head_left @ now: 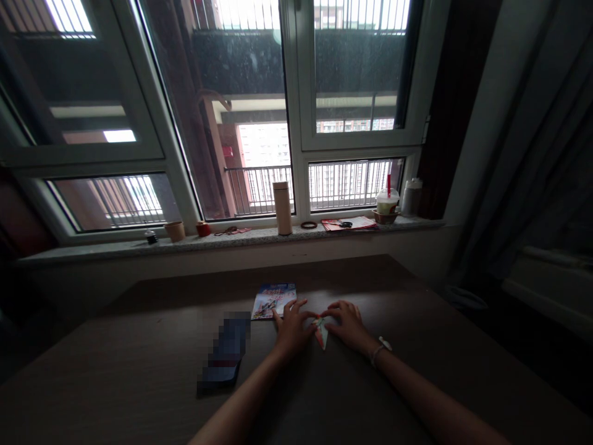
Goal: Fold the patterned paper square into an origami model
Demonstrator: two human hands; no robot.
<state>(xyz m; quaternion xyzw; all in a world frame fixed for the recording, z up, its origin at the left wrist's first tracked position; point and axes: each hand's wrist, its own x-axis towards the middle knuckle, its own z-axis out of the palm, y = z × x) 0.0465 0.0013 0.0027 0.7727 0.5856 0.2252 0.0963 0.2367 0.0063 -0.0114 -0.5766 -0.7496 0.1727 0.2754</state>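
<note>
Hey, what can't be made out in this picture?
All in the head view:
Folded paper: upper edges, partly covered by the left hand and right hand.
Booklet: lower right corner, behind the left hand; print too small.
Dark object: details, masked by pixel blocks.
Forearms: cut off by the bottom edge.

Two hands (pixel 295 327) (pixel 347 326), one folded paper (pixel 321 337)

Left forearm (pixel 248 392) slants toward one o'clock, right forearm (pixel 417 389) toward ten; left hand (pixel 294 329) and right hand (pixel 348 325) face inward, fingertips (pixel 311 314) apparently pinched.
</note>
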